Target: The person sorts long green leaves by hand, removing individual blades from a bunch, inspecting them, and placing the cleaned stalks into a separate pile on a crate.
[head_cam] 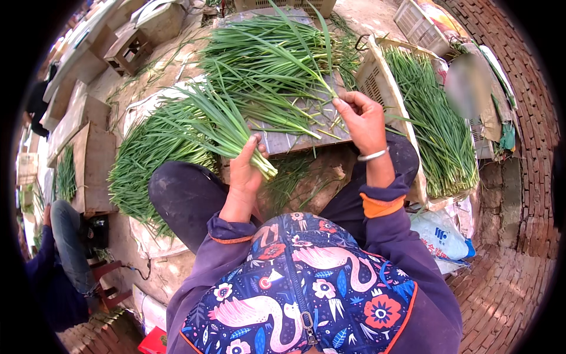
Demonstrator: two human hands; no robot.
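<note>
My left hand [248, 170] is closed round a bunch of green garlic chives [230, 128], pale stem ends pointing down to the right. My right hand [362, 119], with a bangle at the wrist, pinches a few long-leaved stalks [305, 66] at their lower end, above the right edge of a low board table [287, 144]. On that table lie a large heap of chives [265, 48] and some loose stalks with cut pale ends. Left of my left hand, a big pile of chives [154, 150] rests on a white sheet on the ground.
A plastic crate [411, 128] packed with upright-cut chives stands at my right, with a white bag [442, 239] below it. Loose leaves lie on the ground under the table. Wooden boxes [93, 163] and another seated person [66, 261] are at the left. A brick wall [537, 132] runs along the right.
</note>
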